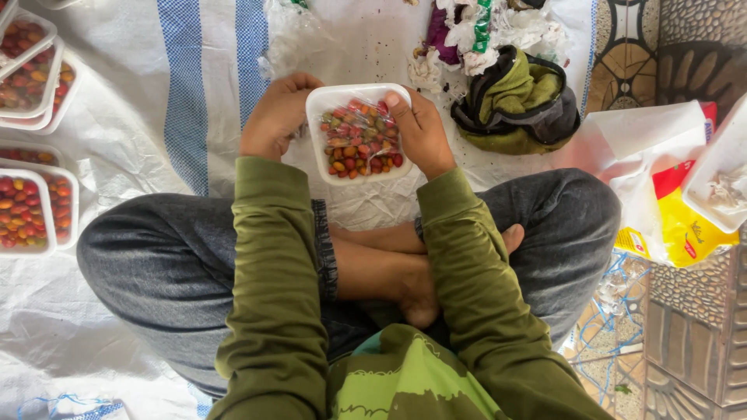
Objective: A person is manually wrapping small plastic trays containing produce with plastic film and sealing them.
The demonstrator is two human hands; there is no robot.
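the person is sitting cross-legged, both forearms angling inward in green sleeves. the left hand (276,117) is curling its fingers around the left edge of a white tray (331,99) of small red and orange fruits (359,140), gripping it. the right hand (422,128) is clamping the right edge, thumb lying over the clear film on the fruits. more filled trays (27,210) are sitting well left of the left fingers.
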